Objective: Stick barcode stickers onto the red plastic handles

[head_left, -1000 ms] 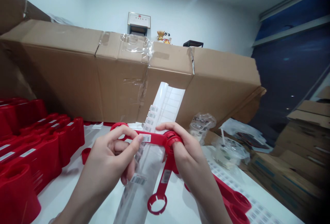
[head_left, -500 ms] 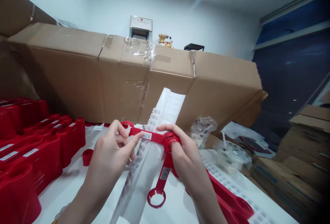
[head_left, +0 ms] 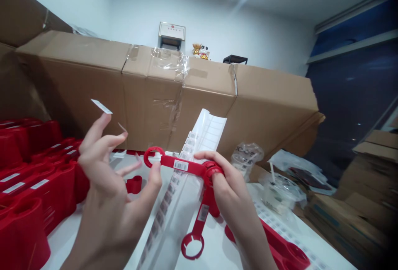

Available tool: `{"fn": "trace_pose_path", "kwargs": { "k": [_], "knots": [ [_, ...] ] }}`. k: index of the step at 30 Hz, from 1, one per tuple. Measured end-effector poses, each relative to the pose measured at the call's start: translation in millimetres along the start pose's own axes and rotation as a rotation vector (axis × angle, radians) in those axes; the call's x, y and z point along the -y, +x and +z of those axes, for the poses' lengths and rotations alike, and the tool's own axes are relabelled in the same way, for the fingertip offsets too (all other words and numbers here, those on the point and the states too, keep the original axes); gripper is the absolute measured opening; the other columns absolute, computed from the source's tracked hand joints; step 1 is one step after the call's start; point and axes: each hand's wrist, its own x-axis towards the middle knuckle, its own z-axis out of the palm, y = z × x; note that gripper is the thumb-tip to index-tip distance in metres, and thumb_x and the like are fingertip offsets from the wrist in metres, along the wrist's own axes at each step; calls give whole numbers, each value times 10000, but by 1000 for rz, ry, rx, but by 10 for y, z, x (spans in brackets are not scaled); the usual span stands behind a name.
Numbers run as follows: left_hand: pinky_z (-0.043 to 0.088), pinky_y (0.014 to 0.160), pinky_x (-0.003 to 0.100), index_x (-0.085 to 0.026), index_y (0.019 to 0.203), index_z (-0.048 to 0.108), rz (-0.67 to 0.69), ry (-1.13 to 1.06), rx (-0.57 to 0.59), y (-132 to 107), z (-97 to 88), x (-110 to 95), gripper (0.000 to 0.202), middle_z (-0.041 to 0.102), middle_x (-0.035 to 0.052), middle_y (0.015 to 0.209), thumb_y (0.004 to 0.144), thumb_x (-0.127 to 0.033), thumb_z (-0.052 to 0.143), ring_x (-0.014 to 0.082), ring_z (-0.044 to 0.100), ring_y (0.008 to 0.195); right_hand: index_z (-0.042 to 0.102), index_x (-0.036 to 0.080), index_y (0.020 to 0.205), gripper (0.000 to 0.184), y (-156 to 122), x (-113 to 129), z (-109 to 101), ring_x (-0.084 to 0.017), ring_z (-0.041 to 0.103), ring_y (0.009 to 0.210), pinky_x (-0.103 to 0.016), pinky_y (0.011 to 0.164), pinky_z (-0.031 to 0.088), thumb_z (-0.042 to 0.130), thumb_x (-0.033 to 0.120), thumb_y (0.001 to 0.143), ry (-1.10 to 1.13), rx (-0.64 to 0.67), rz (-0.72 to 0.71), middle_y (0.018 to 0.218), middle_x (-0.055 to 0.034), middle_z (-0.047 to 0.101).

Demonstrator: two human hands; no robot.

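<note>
My right hand (head_left: pixel 224 183) grips the hub of a red plastic holder (head_left: pixel 186 166) with ring-ended arms, held above the white table (head_left: pixel 214 249). One arm bears a barcode sticker (head_left: pixel 180 165); a second sticker sits on the downward arm. My left hand (head_left: pixel 112 166) is off the holder, fingers spread, with a small white label (head_left: pixel 101 106) stuck to one raised fingertip. A long sheet of barcode labels (head_left: pixel 174 203) lies under the holder and leans up against the cardboard box.
A big taped cardboard box (head_left: pixel 155 96) walls the table's far side. Stacked red holders (head_left: pixel 34 179) with labels fill the left. More red holders (head_left: pixel 280 249) lie at the right, beside plastic bags (head_left: pixel 245 154), a lidded cup (head_left: pixel 280 187) and cartons (head_left: pixel 351 212).
My left hand has let go of the holder's arm and lifted away to the left, fingers spreading, a small label on one fingertip. The right hand keeps its hold.
</note>
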Motion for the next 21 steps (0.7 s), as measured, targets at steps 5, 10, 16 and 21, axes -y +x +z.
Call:
{"fn": "trace_pose_path", "kwargs": {
  "k": [5, 10, 16, 21],
  "knots": [
    [390, 1159, 638, -326, 1386, 290, 35, 74, 59, -42, 171, 195, 798, 175, 131, 1658, 788, -436, 807, 389, 356, 1475, 663, 266, 993, 315, -69, 21, 69, -171, 603, 693, -286, 618, 443, 397, 161, 861, -37, -16, -2, 810, 11, 673],
    [554, 969, 576, -354, 1394, 280, -145, 25, 204, -44, 227, 223, 759, 348, 132, 1579, 835, -557, 751, 374, 552, 1321, 691, 272, 971, 344, -113, 48, 142, -193, 633, 859, -306, 767, 476, 394, 154, 844, -22, -6, -63, 979, 1, 725],
    [585, 910, 451, -341, 1313, 322, -254, -185, 283, 23, 152, 274, 442, 441, 113, 1529, 977, -426, 596, 284, 627, 1235, 698, 264, 1017, 316, -21, 16, 75, -196, 644, 740, -296, 666, 490, 425, 180, 881, 74, 4, 22, 708, 11, 642],
    [567, 950, 370, -274, 1241, 488, -484, -274, 337, 184, 93, 344, 549, 479, 125, 1532, 839, -539, 753, 277, 611, 1265, 673, 239, 1033, 313, 22, 6, -6, -159, 536, 492, -269, 480, 416, 433, 158, 850, 113, 21, 9, 566, 42, 560]
  ]
}}
